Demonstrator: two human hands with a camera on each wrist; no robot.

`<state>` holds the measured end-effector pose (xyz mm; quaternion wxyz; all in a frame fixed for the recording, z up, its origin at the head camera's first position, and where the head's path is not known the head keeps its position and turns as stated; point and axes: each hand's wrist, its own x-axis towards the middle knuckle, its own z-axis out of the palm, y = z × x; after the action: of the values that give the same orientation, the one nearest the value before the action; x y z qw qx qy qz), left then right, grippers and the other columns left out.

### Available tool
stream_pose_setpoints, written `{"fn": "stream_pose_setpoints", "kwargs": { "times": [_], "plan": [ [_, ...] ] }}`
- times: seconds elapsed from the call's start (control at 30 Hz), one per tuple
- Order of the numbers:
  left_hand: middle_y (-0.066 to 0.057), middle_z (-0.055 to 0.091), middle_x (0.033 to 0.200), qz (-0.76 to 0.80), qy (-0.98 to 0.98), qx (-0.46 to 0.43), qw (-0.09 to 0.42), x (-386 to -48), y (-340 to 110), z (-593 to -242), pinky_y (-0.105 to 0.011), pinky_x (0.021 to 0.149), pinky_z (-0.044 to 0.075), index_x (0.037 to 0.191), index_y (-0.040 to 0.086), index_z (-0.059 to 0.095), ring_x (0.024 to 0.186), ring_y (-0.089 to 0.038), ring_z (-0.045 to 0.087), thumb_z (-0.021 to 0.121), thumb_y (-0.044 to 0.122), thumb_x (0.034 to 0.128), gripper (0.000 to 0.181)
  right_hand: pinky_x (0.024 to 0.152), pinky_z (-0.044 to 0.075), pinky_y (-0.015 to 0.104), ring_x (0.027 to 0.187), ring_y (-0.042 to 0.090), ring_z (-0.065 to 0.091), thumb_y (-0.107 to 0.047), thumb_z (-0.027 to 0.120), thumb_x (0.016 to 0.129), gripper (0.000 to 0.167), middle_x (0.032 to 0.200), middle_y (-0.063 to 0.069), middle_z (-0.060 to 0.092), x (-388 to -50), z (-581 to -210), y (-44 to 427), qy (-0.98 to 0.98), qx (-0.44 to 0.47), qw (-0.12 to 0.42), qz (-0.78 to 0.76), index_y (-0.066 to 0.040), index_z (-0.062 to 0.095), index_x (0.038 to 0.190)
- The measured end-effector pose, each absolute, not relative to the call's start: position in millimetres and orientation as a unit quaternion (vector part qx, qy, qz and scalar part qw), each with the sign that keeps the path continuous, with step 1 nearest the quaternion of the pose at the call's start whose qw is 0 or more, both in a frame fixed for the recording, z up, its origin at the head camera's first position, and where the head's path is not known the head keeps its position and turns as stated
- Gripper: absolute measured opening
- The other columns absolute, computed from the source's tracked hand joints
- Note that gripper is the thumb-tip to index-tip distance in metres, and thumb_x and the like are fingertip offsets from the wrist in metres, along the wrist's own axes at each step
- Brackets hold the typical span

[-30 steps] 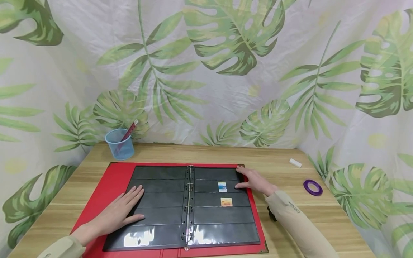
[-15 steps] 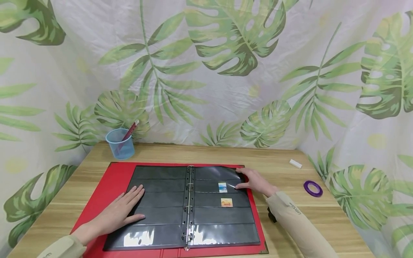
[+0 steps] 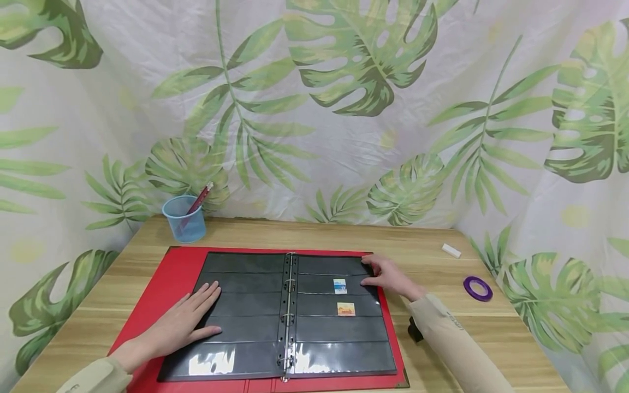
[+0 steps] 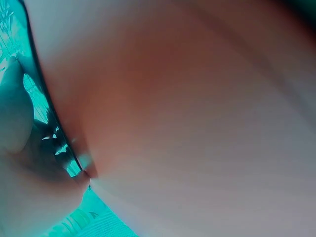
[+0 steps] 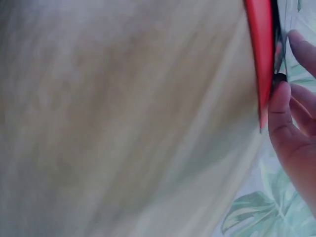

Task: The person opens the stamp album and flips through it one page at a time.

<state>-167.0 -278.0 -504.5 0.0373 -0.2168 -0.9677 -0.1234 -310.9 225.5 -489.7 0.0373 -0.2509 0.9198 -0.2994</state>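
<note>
Though head-view only, orange stamp (image 3: 346, 309)

1. Pages (image 3: 339, 329): smooth, glossy black plastic with bright reflections near the bottom edge.
2. Cover (image 3: 152, 289): smooth red, low in sheen; its corner piece (image 3: 404, 379) looks like dull metal.
3. Rings (image 3: 287, 317): shiny, silvery metal.
4. Stamps (image 3: 346, 309): printed paper, by their look.
5. Cup (image 3: 189, 226): smooth, see-through blue plastic.
6. Table (image 3: 314, 232): wood-grain surface, smooth, faintly satiny.
7. Curtain (image 3: 339, 150): thin, creased cloth with a slight sheen.
8. Sleeve (image 3: 457, 341): matt cloth.
9. Block (image 3: 451, 251): matt white.
</note>
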Motion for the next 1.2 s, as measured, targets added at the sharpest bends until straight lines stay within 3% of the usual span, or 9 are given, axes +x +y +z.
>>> {"fn": "stream_pose_setpoints", "kwargs": {
  "times": [0.2, 0.4, 0.53, 0.6, 0.7, 0.83, 1.2],
  "plan": [
    [-0.018, 0.04, 0.157, -0.122, -0.968, -0.217, 0.038, -167.6, -277.9, -504.1, -0.063, 0.11, 0.037, 0.149, 0.002, 0.042, 0.143, -0.044, 0.039, 0.062, 0.063, 0.0873, 0.089, 0.061, 0.044, 0.021, 0.072, 0.016, 0.053, -0.01, 0.08, 0.081, 0.062, 0.113, 0.024, 0.062, -307.7, -478.9, 224.0, 0.909, -0.231, 0.042, -0.343, 0.009, 0.054, 0.134],
    [-0.018, 0.04, 0.156, -0.123, -0.967, -0.218, 0.039, -167.0, -277.9, -504.7, -0.064, 0.11, 0.038, 0.149, 0.002, 0.042, 0.142, -0.044, 0.039, 0.063, 0.062, 0.0871, 0.089, 0.071, 0.058, 0.03, 0.09, 0.032, 0.071, -0.004, 0.077, 0.083, 0.067, 0.132, 0.033, 0.055, -302.1, -470.6, 224.7, 0.893, -0.165, 0.044, -0.417, 0.01, 0.045, 0.14],
    [-0.018, 0.042, 0.155, -0.122, -0.966, -0.223, 0.047, -167.8, -278.5, -505.0, -0.064, 0.109, 0.038, 0.148, 0.002, 0.044, 0.141, -0.044, 0.041, 0.064, 0.062, 0.0865, 0.088, 0.075, 0.061, 0.034, 0.088, 0.026, 0.072, -0.006, 0.072, 0.087, 0.046, 0.111, 0.03, 0.068, -300.6, -468.3, 228.0, 0.874, -0.139, 0.067, -0.461, 0.015, 0.055, 0.125],
    [-0.019, 0.043, 0.154, -0.123, -0.965, -0.226, 0.054, -168.1, -278.7, -505.1, -0.064, 0.108, 0.039, 0.147, 0.002, 0.044, 0.14, -0.044, 0.042, 0.064, 0.061, 0.0862, 0.088, 0.071, 0.06, 0.032, 0.077, 0.016, 0.069, -0.01, 0.069, 0.091, 0.034, 0.091, 0.02, 0.072, -300.0, -467.3, 229.7, 0.87, -0.128, 0.093, -0.467, 0.015, 0.061, 0.113],
    [-0.019, 0.044, 0.153, -0.118, -0.963, -0.232, 0.064, -168.6, -279.3, -505.6, -0.064, 0.106, 0.041, 0.146, 0.001, 0.046, 0.139, -0.045, 0.043, 0.065, 0.061, 0.086, 0.087, 0.065, 0.058, 0.028, 0.065, 0.007, 0.058, -0.014, 0.064, 0.095, 0.029, 0.071, 0.003, 0.064, -299.1, -465.1, 232.0, 0.866, -0.121, 0.132, -0.467, 0.014, 0.064, 0.1],
    [-0.018, 0.044, 0.154, -0.118, -0.964, -0.23, 0.059, -168.4, -279.3, -505.6, -0.063, 0.107, 0.041, 0.147, 0.002, 0.045, 0.14, -0.044, 0.043, 0.065, 0.061, 0.0863, 0.087, 0.064, 0.057, 0.023, 0.064, 0.006, 0.053, -0.014, 0.058, 0.099, 0.029, 0.071, -0.005, 0.052, -298.5, -460.7, 232.7, 0.854, -0.116, 0.158, -0.482, 0.015, 0.062, 0.096],
    [-0.019, 0.043, 0.154, -0.121, -0.965, -0.229, 0.05, -168.8, -278.4, -504.3, -0.064, 0.107, 0.04, 0.148, 0.002, 0.044, 0.14, -0.045, 0.042, 0.065, 0.062, 0.0859, 0.088, 0.062, 0.059, 0.022, 0.059, 0.003, 0.059, -0.015, 0.052, 0.102, 0.024, 0.07, -0.004, 0.053, -302.1, -414.3, 225.9, 0.837, -0.11, 0.174, -0.507, 0.006, 0.061, 0.095]
  ]
}}
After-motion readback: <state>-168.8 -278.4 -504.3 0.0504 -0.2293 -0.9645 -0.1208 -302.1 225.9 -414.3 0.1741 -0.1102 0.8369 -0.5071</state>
